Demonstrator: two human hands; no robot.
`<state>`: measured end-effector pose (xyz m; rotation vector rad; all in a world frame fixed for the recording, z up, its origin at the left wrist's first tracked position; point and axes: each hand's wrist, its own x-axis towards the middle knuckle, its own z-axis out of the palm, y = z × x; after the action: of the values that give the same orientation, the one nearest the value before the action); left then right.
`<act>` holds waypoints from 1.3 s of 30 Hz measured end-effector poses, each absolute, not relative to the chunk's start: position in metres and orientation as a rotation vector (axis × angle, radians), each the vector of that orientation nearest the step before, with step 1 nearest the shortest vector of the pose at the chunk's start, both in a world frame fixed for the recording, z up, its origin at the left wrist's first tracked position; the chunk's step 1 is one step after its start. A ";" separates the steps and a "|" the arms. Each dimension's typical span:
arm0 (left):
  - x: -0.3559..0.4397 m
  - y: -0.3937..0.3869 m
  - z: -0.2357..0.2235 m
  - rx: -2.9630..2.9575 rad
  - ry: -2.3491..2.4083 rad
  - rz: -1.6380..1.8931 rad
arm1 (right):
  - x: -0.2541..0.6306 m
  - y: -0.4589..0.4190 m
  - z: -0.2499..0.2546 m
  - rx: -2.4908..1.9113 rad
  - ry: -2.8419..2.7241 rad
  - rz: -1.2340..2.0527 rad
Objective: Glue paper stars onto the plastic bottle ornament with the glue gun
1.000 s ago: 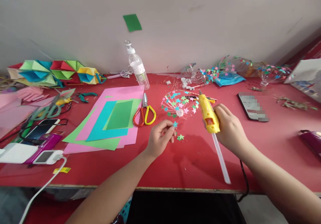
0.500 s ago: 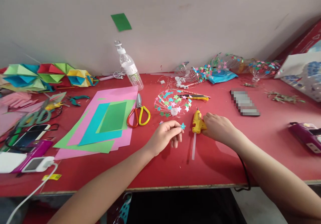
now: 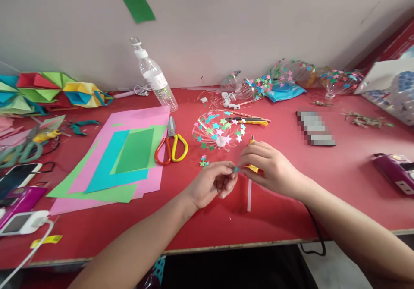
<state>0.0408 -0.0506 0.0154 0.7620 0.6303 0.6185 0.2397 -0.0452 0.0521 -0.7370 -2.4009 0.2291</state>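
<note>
Between my left hand's [image 3: 215, 183] thumb and finger a small blue-green star [image 3: 236, 169] is pinched. My right hand [image 3: 274, 166] meets it from the right, its fingertips closed at the star's edge. Just behind the right hand lies a yellow hot glue gun [image 3: 253, 168], mostly covered by the fingers; its clear glue stick [image 3: 249, 196] points toward me. Beyond the hands sits a clear plastic piece with curved strips covered in coloured stars [image 3: 220, 130]. A few loose stars [image 3: 203, 161] rest on the table near my left hand.
Pliers [image 3: 171, 144] with red and yellow handles lie beside stacked coloured paper [image 3: 129, 159]. A plastic bottle [image 3: 157, 77] leans at the wall. A yellow cutter [image 3: 255, 121], a dark phone-like slab [image 3: 316, 128] and a purple power strip [image 3: 394, 172] lie on the red table [image 3: 349, 194].
My right hand has left the glue gun's handle and moved left to the star. My left hand still holds the star. The view has shifted slightly, uncovering the loose stars.
</note>
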 end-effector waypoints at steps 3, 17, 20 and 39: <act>0.040 -0.051 0.015 0.739 0.620 0.620 | 0.238 -0.045 0.050 -0.712 -2.413 0.213; 0.036 -0.056 0.018 0.905 0.791 0.799 | 0.230 -0.046 0.045 -0.753 -2.357 -0.167; 0.035 -0.059 0.021 1.190 0.966 0.981 | 0.233 -0.041 0.050 -0.794 -2.291 -0.193; 0.038 -0.057 0.020 1.518 1.102 0.962 | 0.233 -0.027 0.030 -0.719 -2.363 -0.182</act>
<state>0.0375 -0.0571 0.0200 1.5184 1.1018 0.9621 0.2329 -0.0269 0.0301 -0.7193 -2.3626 -0.1823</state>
